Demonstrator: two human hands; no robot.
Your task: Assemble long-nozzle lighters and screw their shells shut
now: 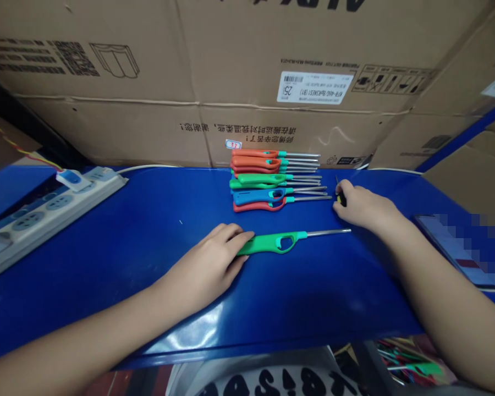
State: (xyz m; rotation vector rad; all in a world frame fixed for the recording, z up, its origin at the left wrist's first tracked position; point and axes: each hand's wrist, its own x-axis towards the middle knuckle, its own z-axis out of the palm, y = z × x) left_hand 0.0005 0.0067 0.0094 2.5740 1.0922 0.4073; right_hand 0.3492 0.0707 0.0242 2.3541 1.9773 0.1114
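My left hand (218, 253) is closed round the handle end of a green gas lighter (266, 244), which lies level just above or on the blue table, its metal tube pointing right. Farther right, my right hand (365, 206) grips what looks like a small screwdriver (341, 199) with a black and yellow handle. Its thin shaft sticks up past the fingers; the rest is hidden in the palm. Beyond both hands lies a stack of lighters (258, 196) in orange, red, green and blue, all with tubes to the right.
A white power strip (58, 203) with a plug in it lies at the left. Cardboard (148, 126) walls the back of the blue table (148, 220). At the right edge lies a phone-like screen (449, 247). More lighters (424, 367) show below the front edge, beside a grey-white bag (251, 371).
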